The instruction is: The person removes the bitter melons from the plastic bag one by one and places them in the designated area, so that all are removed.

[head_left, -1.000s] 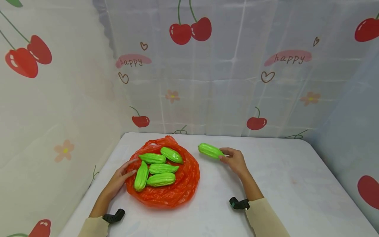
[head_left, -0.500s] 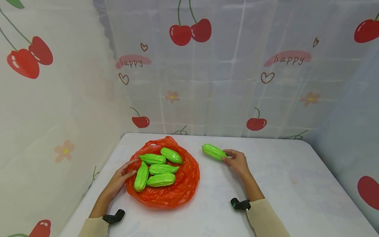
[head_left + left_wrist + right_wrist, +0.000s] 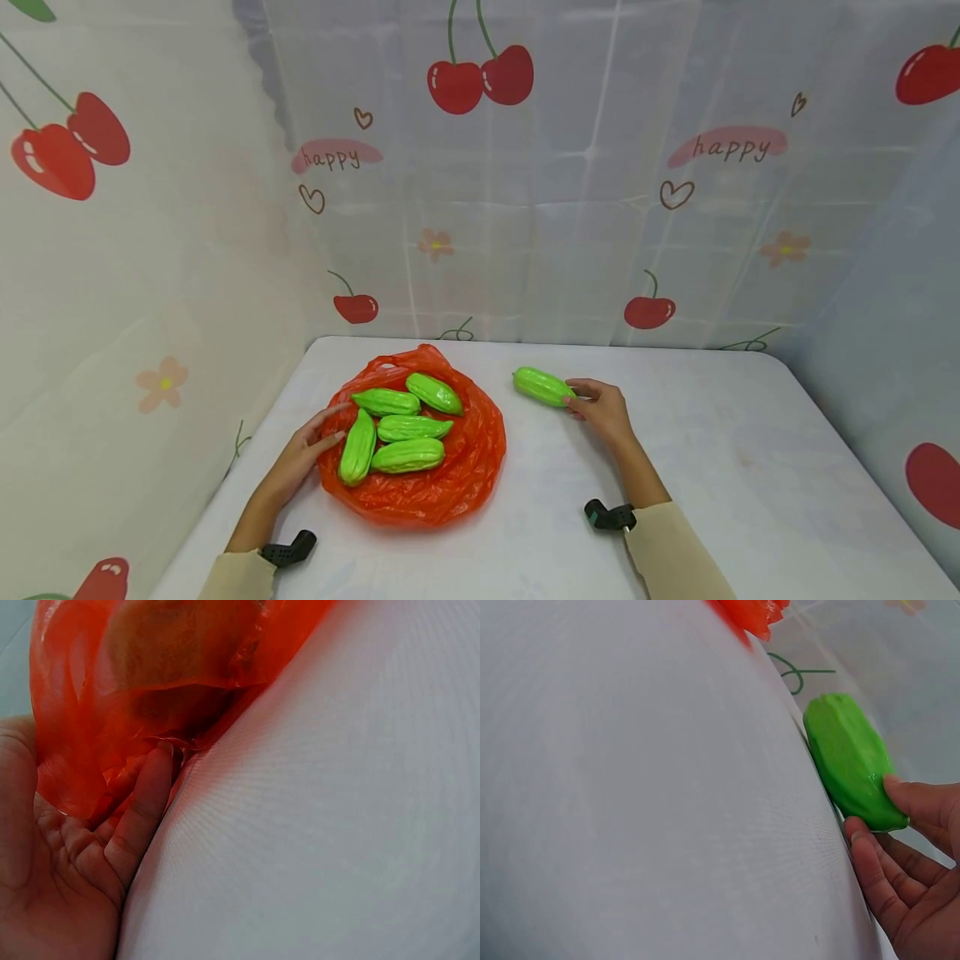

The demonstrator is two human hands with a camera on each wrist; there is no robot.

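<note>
Bright green, a single gourd (image 3: 538,385) is pinched at its near end by the right hand (image 3: 603,412), toward the back edge of the counter (image 3: 750,467) (whether it touches the surface, we cannot tell). The left hand (image 3: 306,440), fingers loosely spread, rests against the red bag (image 3: 472,475) on the left edge's side; five more gourds (image 3: 408,455) lie there. We judge the step in hand to be positioning that lone gourd apart from the bag — the next move calls for full support beneath it before the pinch loosens.
</note>
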